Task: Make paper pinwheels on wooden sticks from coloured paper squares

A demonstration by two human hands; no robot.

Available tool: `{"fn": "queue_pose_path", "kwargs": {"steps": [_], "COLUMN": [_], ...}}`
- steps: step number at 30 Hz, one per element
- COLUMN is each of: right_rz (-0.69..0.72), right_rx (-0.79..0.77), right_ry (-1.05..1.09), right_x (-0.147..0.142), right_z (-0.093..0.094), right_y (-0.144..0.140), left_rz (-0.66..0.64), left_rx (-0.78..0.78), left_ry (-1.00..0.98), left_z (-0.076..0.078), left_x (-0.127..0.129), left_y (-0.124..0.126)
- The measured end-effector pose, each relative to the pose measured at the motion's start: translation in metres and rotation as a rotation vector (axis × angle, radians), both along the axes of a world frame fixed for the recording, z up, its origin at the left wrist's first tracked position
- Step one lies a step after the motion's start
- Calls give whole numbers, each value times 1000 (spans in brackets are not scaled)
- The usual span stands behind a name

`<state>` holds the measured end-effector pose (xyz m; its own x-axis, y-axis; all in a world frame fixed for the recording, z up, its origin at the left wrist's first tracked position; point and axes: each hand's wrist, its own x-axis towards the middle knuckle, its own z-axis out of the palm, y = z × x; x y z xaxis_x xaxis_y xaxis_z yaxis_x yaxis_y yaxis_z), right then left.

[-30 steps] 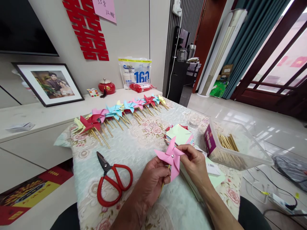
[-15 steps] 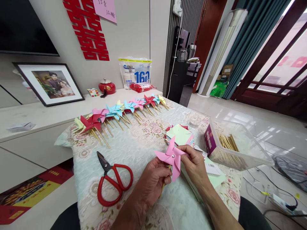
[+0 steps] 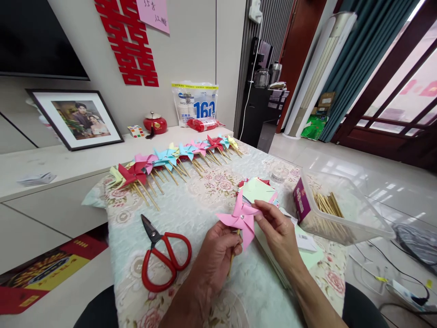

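Observation:
A pink paper pinwheel [image 3: 243, 219] with a small shiny pin at its centre is held up over the near part of the table. My left hand [image 3: 218, 250] is closed around its thin wooden stick [image 3: 231, 263], just under the blades. The thumb and fingers of my right hand [image 3: 278, 232] pinch the tip of its right-hand blade. Behind it lies a stack of coloured paper squares [image 3: 256, 189], pale green on top. Red-handled scissors [image 3: 165, 255] rest to the left of my left hand, blades pointing away.
Finished pinwheels [image 3: 167, 158] in several colours line the table's far edge. A clear plastic box [image 3: 344, 223] of wooden sticks [image 3: 327, 205] stands at the right, near a small round clear container [image 3: 279, 174]. Green paper sheets [image 3: 312, 256] lie beside my right forearm.
The pinwheel has shifted slightly left relative to the paper stack and its blades have turned a little. Both hands keep hold of it. The whole view has moved slightly.

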<state>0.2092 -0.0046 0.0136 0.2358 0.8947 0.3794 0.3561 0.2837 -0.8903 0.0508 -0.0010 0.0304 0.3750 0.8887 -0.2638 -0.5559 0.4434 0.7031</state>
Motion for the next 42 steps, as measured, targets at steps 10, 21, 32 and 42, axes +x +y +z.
{"fn": "queue_pose_path", "kwargs": {"steps": [10,21,32,42], "right_rz": [-3,-30,21,11], "right_rx": [172,234,387,376], "right_ry": [-295,-374,-591,-575], "right_x": [-9,-12,-14,-11], "right_z": [8,10,12,12], "right_y": [-9,-7,-13,-9], "left_rz": [164,160,134,93], "left_rx": [26,39,30,26], "left_ry": [-25,-30,-80,-71], "left_z": [-2,-4,-3,-5], "left_x": [1,6,13,17], "left_y": [2,0,-5,-8]}}
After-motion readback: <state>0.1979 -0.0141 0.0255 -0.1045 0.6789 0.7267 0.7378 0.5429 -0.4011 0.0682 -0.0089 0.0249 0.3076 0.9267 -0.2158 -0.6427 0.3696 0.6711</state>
